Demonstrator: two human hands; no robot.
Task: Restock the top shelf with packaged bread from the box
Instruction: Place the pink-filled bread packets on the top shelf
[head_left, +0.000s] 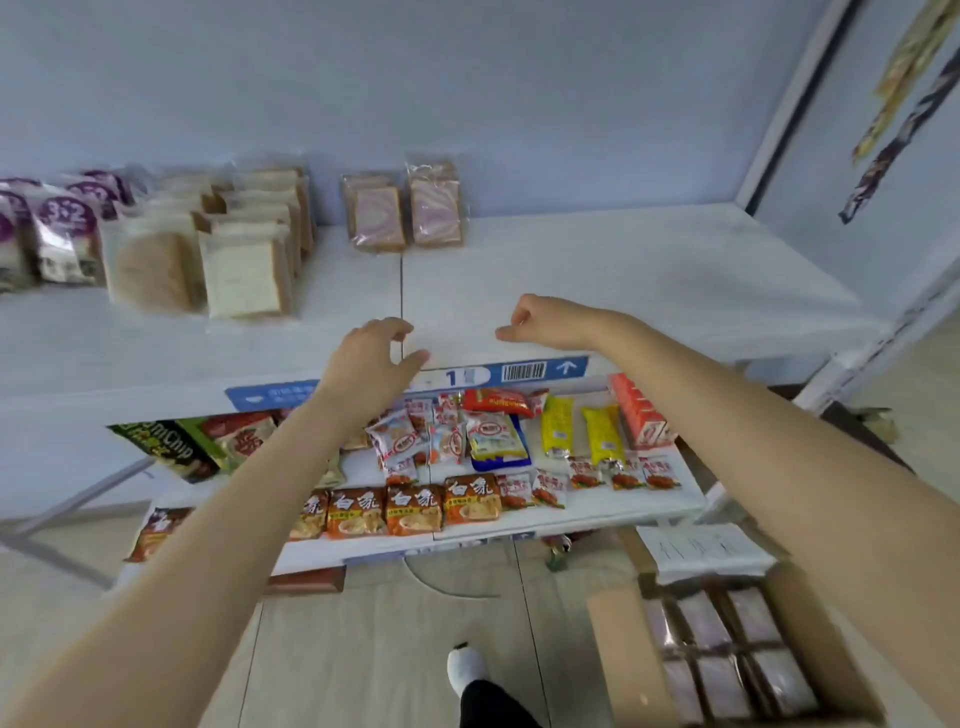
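So the purple-swirl bread packs (405, 215), two of them, stood upright at the back of the top shelf (623, 280), well beyond the fingertips of both hands. More of the same bread (727, 654) sat in the cardboard box (618, 670) on the floor, down under the right forearm.

Left hand (371, 353) hovered over the shelf's front edge, fingers loosely bent and spread a bit, thumb sticking out, nothing in it. Right hand (535, 322) was just beside it, fingers curled in toward the palm, also holding nothing. Bare shelf between the two hands.

Off past the left fingers were rows of white toast packs (244, 270) and, further left, purple-label bags (67, 234). Right below the fingers ran a blue label strip (519, 371), then a lower shelf with orange noodle packets (413, 509) and other snacks. A white sock (465, 670) showed on the floor.
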